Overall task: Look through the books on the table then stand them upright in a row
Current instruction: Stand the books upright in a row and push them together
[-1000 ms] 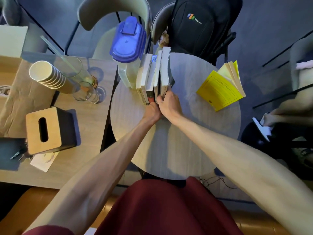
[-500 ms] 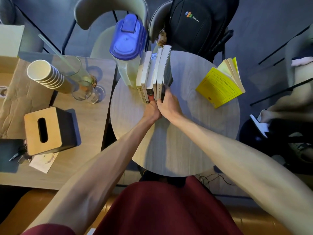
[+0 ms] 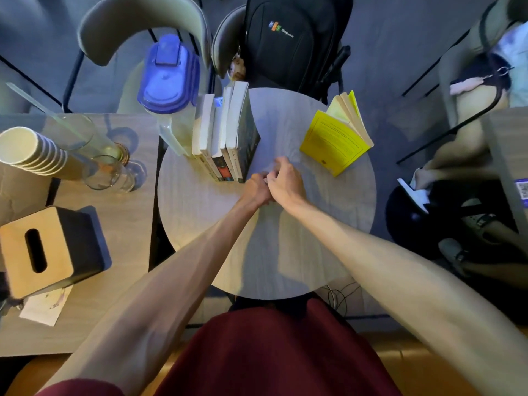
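Books upright in row, left hand touching right hand

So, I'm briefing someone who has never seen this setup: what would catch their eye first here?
Probably the row of books standing upright at the far left of the round table, beside a blue-lidded pitcher. Next, the left hand and right hand meeting close to the row's near end, and the yellow book lying apart at the far right.
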